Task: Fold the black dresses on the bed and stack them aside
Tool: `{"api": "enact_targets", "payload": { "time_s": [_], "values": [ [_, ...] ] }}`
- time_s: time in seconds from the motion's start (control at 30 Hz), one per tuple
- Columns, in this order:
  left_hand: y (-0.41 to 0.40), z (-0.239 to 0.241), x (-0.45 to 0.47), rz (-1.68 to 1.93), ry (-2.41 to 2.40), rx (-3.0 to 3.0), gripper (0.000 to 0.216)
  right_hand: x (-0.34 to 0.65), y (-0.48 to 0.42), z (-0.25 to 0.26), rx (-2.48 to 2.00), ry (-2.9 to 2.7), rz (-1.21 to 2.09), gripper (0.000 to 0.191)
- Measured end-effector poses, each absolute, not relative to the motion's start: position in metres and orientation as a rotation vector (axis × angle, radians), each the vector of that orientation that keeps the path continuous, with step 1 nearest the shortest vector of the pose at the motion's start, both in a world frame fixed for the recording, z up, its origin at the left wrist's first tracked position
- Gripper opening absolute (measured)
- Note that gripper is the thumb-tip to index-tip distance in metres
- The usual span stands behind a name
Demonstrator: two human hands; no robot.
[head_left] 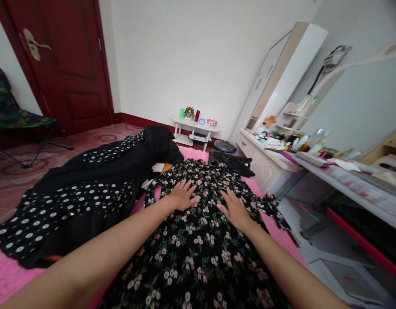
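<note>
A black dress with small pink and white flowers (198, 240) lies spread out flat on a pink bed sheet (11, 279). My left hand (182, 195) rests palm down on its upper part, fingers stretched out and apart. My right hand (234, 209) lies flat on the same dress a little to the right, fingers open too. Neither hand holds anything.
A black garment with white polka dots (72, 197) lies to the left on the bed. A small dark cloth (233, 163) sits at the bed's far end. A cluttered white dresser (269, 159) and desk (352, 180) stand right; a low white table (194, 128), red door (65, 60) and folding chair (14, 120) are beyond.
</note>
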State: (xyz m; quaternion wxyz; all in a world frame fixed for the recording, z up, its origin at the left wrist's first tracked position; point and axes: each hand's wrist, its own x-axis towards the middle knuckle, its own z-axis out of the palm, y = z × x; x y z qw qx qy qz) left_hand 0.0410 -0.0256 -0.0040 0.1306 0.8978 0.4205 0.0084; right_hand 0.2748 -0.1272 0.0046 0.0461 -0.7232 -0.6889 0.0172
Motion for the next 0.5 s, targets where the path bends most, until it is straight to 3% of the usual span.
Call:
{"api": "enact_targets", "payload": {
  "time_s": [0.17,0.33,0.4,0.5],
  "values": [
    [-0.084,-0.001,-0.023,0.013,0.953,2.717,0.072,0.285,-0.23,0.012,-2.027,-2.219,0.317,0.063],
    [-0.143,0.02,-0.097,-0.02,0.693,2.678,0.071,0.315,-0.318,0.026,-1.974,-2.12,0.422,0.05],
    [-0.167,0.033,-0.116,0.04,0.658,2.623,0.056,0.328,-0.347,0.029,-2.019,-2.071,0.441,0.049],
    [-0.201,0.052,-0.133,0.118,0.691,2.566,0.022,0.344,-0.379,0.026,-2.114,-2.011,0.376,0.063]
  ]
}}
